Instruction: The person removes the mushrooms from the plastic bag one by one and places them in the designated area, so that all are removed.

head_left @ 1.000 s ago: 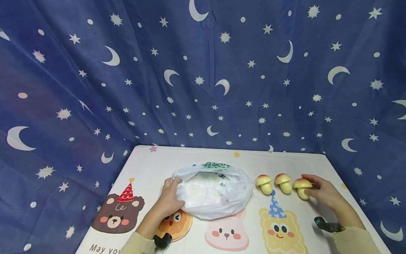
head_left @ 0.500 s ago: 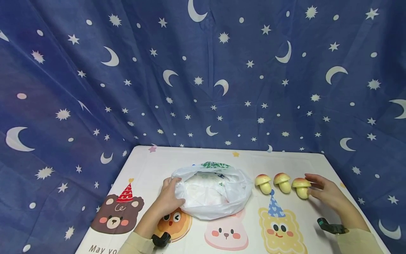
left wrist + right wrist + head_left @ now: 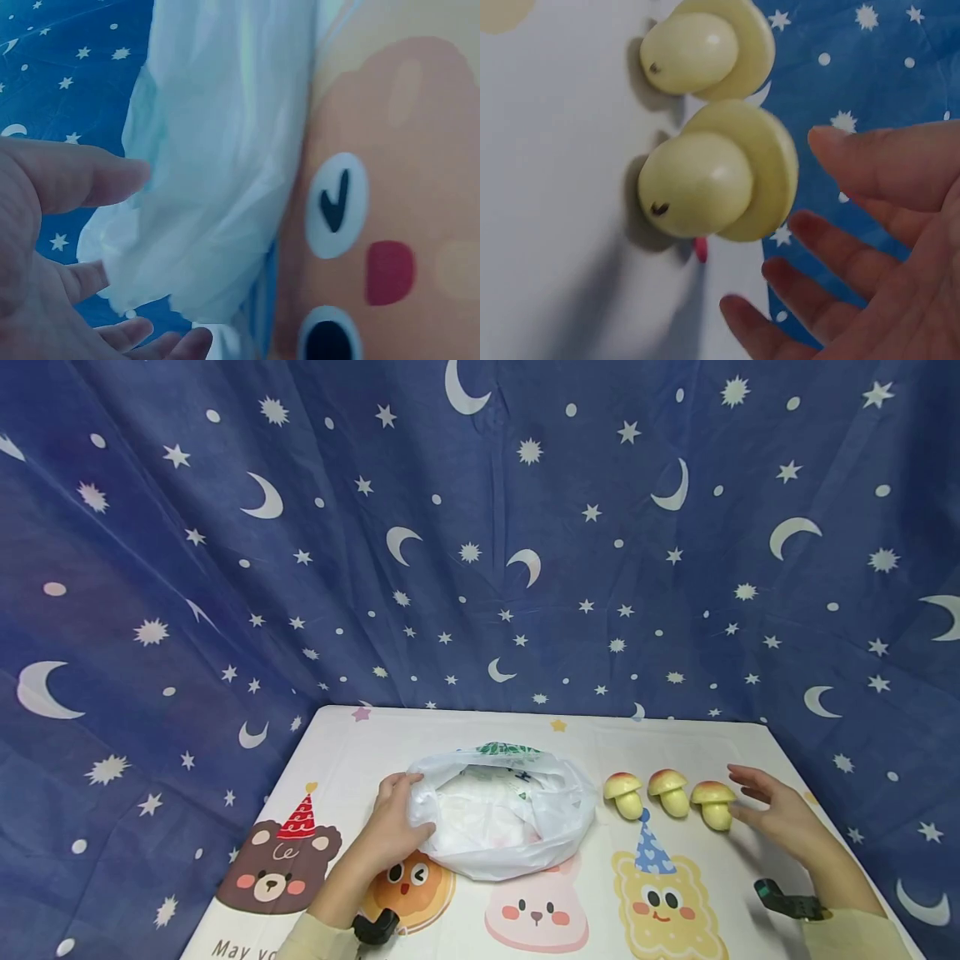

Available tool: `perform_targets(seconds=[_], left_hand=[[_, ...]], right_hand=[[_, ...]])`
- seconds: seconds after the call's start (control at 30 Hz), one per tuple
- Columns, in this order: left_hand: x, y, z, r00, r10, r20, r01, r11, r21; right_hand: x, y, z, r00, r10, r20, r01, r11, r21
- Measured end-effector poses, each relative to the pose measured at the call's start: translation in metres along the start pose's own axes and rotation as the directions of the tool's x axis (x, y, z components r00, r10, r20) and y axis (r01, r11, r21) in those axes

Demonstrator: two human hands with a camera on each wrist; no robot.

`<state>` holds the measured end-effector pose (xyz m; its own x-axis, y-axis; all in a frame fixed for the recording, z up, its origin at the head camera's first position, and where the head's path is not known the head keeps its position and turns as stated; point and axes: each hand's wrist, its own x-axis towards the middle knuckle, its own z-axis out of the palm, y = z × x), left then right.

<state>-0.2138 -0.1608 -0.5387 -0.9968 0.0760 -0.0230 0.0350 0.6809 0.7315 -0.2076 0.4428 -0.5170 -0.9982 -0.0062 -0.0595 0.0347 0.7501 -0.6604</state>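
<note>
Three glossy yellow mushrooms, likely imitation, with reddish cap tops lie in a row on the right: a left one, a middle one and a right one. Beside the right one is my right hand, its fingers spread and apart from the mushroom in the right wrist view. A white plastic bag with green print lies with its mouth open in the middle. My left hand is at the bag's left edge; its thumb overlaps the plastic in the left wrist view, fingers loosely parted.
The table has a white cover printed with cartoon figures, among them a bear and a biscuit. Behind it hangs a dark blue curtain with moons and stars. A black device sits at the right wrist.
My right hand has drawn away to the right from the right mushroom, which stays in place. My left hand has shifted slightly left at the bag's edge, its fingers looser.
</note>
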Motion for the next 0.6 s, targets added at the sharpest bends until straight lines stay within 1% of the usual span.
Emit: perform_targets(seconds=[0.17, 0.23, 0.33, 0.4, 0.5, 0.6], left_hand=[[-0.001, 0.006, -0.011, 0.999, 0.024, -0.025, -0.024, 1.0, 0.0], [-0.002, 0.009, -0.015, 0.999, 0.024, -0.039, -0.023, 1.0, 0.004], [-0.003, 0.013, -0.02, 0.996, 0.034, -0.08, -0.031, 0.999, 0.034], [-0.005, 0.016, -0.023, 0.993, 0.043, -0.109, -0.037, 0.998, 0.058], [-0.007, 0.02, -0.027, 0.984, 0.078, -0.158, -0.061, 0.992, 0.113], [-0.008, 0.022, -0.03, 0.973, 0.123, -0.198, -0.085, 0.978, 0.188]], right_hand=[[-0.001, -0.012, -0.001, 1.0, 0.007, -0.003, -0.007, 1.0, -0.029], [-0.002, -0.019, -0.002, 1.0, 0.016, -0.006, -0.016, 0.999, -0.048], [-0.003, -0.031, -0.002, 0.999, 0.028, -0.028, -0.03, 0.996, -0.087], [-0.004, -0.04, 0.0, 0.998, 0.021, -0.058, -0.029, 0.991, -0.129], [-0.006, -0.053, 0.005, 0.991, -0.029, -0.129, 0.004, 0.983, -0.185], [-0.009, -0.066, 0.013, 0.974, -0.108, -0.199, 0.064, 0.974, -0.217]])
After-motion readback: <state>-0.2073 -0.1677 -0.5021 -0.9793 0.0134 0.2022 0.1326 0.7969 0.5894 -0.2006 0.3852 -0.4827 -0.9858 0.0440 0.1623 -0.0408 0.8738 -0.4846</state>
